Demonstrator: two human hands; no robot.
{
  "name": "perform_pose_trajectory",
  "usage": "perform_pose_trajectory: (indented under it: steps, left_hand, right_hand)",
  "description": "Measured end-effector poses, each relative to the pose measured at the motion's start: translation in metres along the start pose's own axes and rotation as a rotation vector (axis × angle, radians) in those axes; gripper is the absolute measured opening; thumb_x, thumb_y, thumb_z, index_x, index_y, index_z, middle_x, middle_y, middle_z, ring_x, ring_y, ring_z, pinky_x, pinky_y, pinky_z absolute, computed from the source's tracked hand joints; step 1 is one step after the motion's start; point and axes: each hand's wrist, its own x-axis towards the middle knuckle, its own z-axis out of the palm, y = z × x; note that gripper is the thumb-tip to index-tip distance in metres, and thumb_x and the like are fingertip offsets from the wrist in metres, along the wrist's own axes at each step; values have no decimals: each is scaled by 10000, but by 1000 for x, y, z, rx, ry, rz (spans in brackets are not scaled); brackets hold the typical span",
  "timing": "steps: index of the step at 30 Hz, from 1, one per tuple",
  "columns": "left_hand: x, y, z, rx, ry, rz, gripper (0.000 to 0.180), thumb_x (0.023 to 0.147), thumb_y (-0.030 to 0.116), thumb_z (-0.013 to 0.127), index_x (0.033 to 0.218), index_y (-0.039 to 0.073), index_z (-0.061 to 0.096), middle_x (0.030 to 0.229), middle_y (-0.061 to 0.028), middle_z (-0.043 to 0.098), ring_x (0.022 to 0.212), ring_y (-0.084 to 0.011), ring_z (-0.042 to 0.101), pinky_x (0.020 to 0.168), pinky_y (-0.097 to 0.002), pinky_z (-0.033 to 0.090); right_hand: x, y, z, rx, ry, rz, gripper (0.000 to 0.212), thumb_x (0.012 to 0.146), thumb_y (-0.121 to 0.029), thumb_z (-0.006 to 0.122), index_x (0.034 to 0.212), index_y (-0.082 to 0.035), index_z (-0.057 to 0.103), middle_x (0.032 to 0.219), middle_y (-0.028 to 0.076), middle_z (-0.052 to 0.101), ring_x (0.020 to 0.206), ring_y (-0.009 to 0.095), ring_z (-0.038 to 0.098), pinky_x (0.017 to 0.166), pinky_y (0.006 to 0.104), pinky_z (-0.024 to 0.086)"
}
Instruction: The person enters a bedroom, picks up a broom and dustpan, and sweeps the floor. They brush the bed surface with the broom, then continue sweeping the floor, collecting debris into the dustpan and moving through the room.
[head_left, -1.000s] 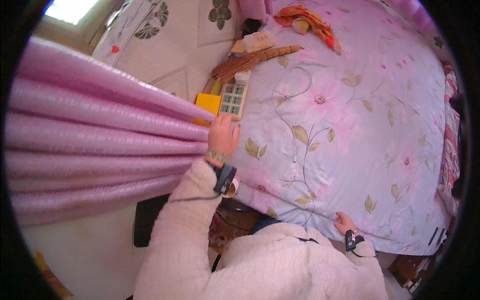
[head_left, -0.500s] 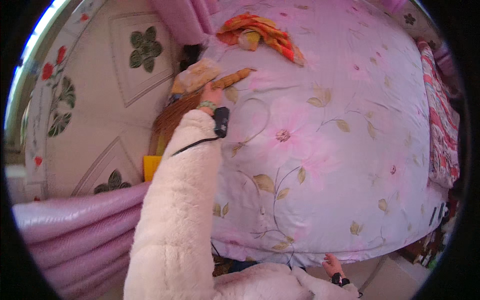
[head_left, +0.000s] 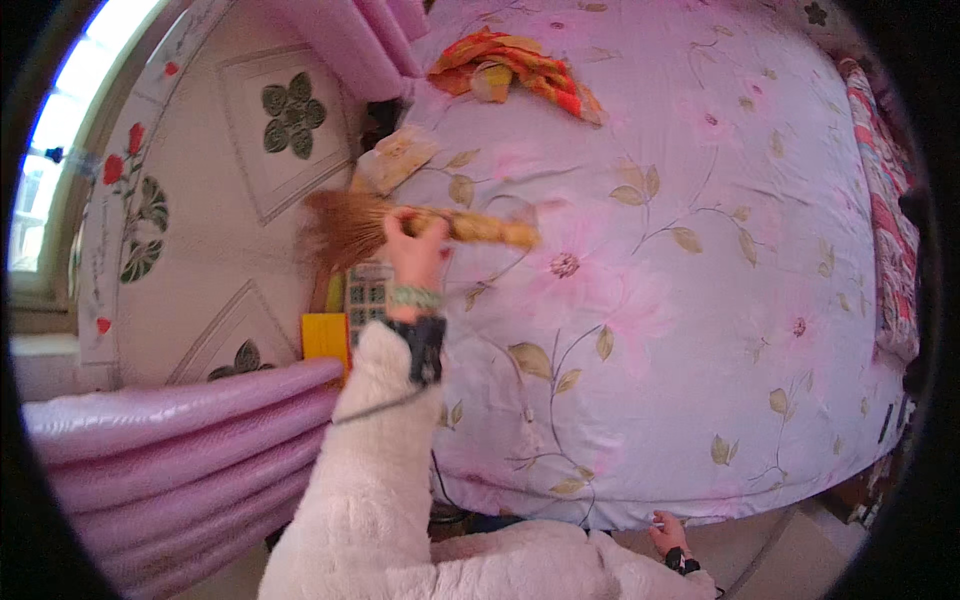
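Observation:
My left hand (head_left: 416, 248) is closed around a short brown broom (head_left: 475, 227), near where the bristles begin. The broom is raised at the bed's left side. Its yellowish-brown, ridged handle extends right over the flowered bed sheet (head_left: 620, 420); the bristles fan out to the left, slightly blurred. A green bracelet and a black wrist device sit on that wrist. Down by the front edge of the bed is my right hand (head_left: 665, 532), small in view, with its fingers loosely apart and nothing visible in them.
An orange and red cloth (head_left: 530, 75) lies crumpled at the far left of the bed. A pale yellowish packet (head_left: 400, 155) is beyond the broom; a yellow box (head_left: 325, 336) is at the left. Pink curtains (head_left: 190, 430) hang along the tiled wall. Folded red-striped bedding (head_left: 880, 200) lies at the right.
My left hand has picked up the broom from beside the packet and drawn it nearer. The broom has turned, its handle now pointing right. My right hand has barely moved.

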Motion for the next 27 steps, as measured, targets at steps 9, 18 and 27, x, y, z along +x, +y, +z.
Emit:
perform_pose_trajectory:
  steps: [9, 18, 27]
  left_hand:
    - [-168, -20, -8, 305, -553, 253, 582, 715, 12, 466, 1281, 5, 335, 1134, -198, 502, 1018, -308, 512, 883, -341, 404]
    - [-193, -88, -31, 575, -708, 200, 527, 761, 97, 504, 1260, 19, 352, 1064, -264, 497, 972, -407, 492, 827, -429, 412]
    - [-85, -66, -95, 732, -48, 401, 425, 833, 129, 438, 1236, 4, 388, 989, -252, 556, 907, -369, 540, 775, -414, 426]
  right_hand:
    - [11, 20, -5, -47, 54, -60, 428, 717, -94, 625, 1128, -49, 513, 989, 127, 569, 802, 236, 583, 705, 318, 491]
    - [-5, 23, -4, -42, 69, -41, 424, 728, -94, 613, 1133, -31, 506, 997, 141, 561, 837, 247, 583, 717, 326, 492]
    - [1, 32, 9, -33, 51, -68, 411, 731, -129, 603, 1120, -31, 514, 974, 137, 580, 848, 244, 581, 741, 343, 478]
